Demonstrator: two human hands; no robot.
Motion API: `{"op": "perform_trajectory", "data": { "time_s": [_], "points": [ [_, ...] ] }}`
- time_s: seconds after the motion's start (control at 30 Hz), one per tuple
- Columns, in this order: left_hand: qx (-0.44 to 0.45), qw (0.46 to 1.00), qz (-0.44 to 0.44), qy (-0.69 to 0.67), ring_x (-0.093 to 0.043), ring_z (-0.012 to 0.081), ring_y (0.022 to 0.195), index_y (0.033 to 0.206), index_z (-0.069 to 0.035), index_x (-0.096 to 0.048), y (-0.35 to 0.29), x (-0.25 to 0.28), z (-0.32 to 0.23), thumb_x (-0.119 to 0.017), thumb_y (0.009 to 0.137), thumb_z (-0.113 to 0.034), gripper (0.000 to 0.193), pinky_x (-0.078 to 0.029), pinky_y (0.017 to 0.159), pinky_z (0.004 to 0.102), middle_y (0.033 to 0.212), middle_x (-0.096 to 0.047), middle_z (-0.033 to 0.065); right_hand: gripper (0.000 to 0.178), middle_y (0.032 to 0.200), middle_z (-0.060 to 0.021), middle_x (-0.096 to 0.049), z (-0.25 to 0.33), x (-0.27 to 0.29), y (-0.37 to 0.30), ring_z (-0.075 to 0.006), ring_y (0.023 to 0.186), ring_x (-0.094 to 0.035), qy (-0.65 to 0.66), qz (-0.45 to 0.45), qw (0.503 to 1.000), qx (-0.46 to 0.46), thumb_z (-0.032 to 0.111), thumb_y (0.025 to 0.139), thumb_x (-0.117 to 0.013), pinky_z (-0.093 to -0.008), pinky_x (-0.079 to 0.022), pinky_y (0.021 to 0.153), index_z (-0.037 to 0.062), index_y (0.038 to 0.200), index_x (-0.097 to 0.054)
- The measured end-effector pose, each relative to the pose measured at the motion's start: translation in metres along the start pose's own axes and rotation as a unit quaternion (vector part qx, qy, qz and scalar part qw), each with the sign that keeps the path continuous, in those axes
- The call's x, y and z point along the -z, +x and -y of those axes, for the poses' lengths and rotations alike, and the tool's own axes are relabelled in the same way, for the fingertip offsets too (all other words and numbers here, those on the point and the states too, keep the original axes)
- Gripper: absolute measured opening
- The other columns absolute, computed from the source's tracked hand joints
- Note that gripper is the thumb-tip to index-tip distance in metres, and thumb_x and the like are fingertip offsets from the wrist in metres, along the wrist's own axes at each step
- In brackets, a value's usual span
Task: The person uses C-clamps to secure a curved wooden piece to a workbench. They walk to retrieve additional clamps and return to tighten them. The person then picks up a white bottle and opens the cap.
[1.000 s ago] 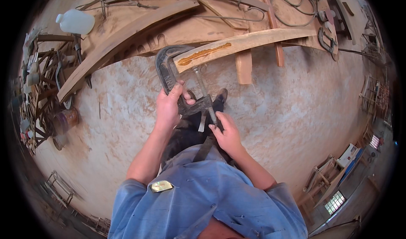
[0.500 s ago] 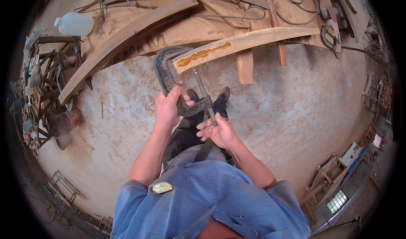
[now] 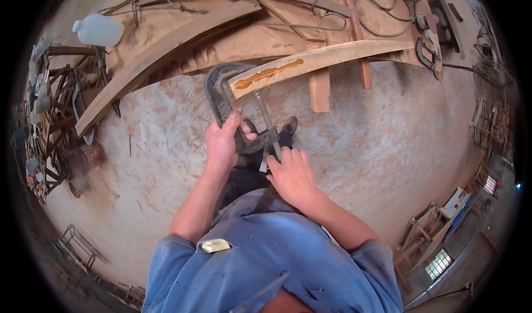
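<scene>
A large dark C-clamp (image 3: pixel 212 88) sits around the left end of a curved pale wooden piece (image 3: pixel 338 54). Its upper jaw lies over the wood, and its screw (image 3: pixel 264 110) comes up from below, the tip close to the underside. My left hand (image 3: pixel 221 145) is closed around the lower part of the clamp's frame. At the outer end of the screw, my right hand (image 3: pixel 293 175) grips with its back turned up, hiding most of the handle. An amber, glue-like streak (image 3: pixel 270 73) runs along the top of the wood.
A hammer (image 3: pixel 364 69) and a short wooden block (image 3: pixel 319 91) lie under the curved piece. Another curved board (image 3: pixel 166 58) reaches past the bench edge on the left. A white jug (image 3: pixel 100 30) stands behind it; a smaller clamp (image 3: pixel 426 55) hangs at the right.
My right hand has rolled over from palm up with loose fingers to back up, closed at the screw's end. My left hand keeps its hold on the clamp.
</scene>
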State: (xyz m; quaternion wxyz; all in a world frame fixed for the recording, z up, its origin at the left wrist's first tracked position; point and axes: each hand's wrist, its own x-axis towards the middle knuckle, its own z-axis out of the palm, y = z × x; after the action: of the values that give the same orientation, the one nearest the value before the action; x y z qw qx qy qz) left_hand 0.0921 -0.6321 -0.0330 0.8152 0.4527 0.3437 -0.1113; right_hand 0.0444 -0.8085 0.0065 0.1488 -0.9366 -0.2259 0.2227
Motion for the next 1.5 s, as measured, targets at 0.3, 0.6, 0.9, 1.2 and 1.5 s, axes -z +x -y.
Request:
{"op": "perform_trajectory", "data": {
  "time_s": [0.3, 0.6, 0.9, 1.2, 1.5],
  "points": [
    [-0.002, 1.0, -0.026, -0.001, -0.059, 0.0173, 0.055, 0.112, 0.003, -0.052, 0.003, -0.002, 0.006, -0.051, 0.099, -0.021, 0.027, -0.057, 0.056, 0.0315, 0.07, -0.058, 0.0084, 0.029, 0.055, -0.0051, -0.054, -0.03, -0.038, 0.01, -0.0241, 0.059, -0.056, 0.059, -0.125, 0.988, 0.062, 0.034, 0.07, -0.075, -0.0384, -0.039, 0.059, 0.0141, 0.053, -0.061],
    [0.016, 0.999, -0.041, 0.009, -0.06, 0.0192, 0.053, 0.113, 0.003, -0.052, 0.003, 0.001, 0.012, -0.051, 0.1, -0.025, 0.031, -0.057, 0.055, 0.0334, 0.067, -0.057, 0.0085, 0.037, 0.051, -0.0072, -0.048, -0.057, -0.049, 0.023, -0.0285, 0.048, -0.049, 0.394, -0.103, 0.895, 0.181, 0.02, 0.061, -0.082, -0.0403, -0.035, 0.047, 0.0102, 0.049, -0.048],
    [0.015, 0.995, -0.096, -0.001, -0.061, 0.0186, 0.055, 0.113, -0.001, -0.051, -0.025, -0.021, 0.019, -0.052, 0.099, -0.03, 0.033, -0.056, 0.054, 0.032, 0.068, -0.057, 0.0071, 0.024, 0.084, -0.0077, -0.061, -0.055, -0.061, -0.008, -0.0302, 0.083, -0.059, 0.426, -0.249, 0.858, 0.144, 0.01, 0.068, -0.076, -0.0423, -0.045, 0.083, 0.009, 0.072, -0.053],
    [0.082, 0.992, -0.024, -0.095, -0.066, 0.0281, 0.076, 0.108, -0.004, -0.048, -0.06, -0.042, 0.047, -0.048, 0.101, -0.027, 0.025, -0.057, 0.074, 0.0432, 0.082, -0.061, 0.0123, 0.031, 0.11, -0.0212, -0.061, -0.061, -0.068, -0.058, -0.0305, 0.089, -0.063, 0.357, -0.368, 0.856, -0.066, -0.001, 0.089, -0.047, -0.0376, -0.05, 0.085, -0.0061, 0.118, -0.055],
    [0.173, 0.974, 0.076, -0.127, -0.062, 0.0258, 0.078, 0.095, -0.006, -0.053, -0.036, -0.026, 0.029, -0.054, 0.099, -0.03, 0.023, -0.053, 0.083, 0.0473, 0.08, -0.059, 0.0084, 0.008, 0.075, -0.0152, -0.065, -0.042, -0.079, -0.029, -0.021, 0.064, -0.065, 0.348, -0.511, 0.747, -0.245, 0.001, 0.088, -0.061, -0.0309, -0.051, 0.061, -0.0051, 0.087, -0.066]
  ]
}}
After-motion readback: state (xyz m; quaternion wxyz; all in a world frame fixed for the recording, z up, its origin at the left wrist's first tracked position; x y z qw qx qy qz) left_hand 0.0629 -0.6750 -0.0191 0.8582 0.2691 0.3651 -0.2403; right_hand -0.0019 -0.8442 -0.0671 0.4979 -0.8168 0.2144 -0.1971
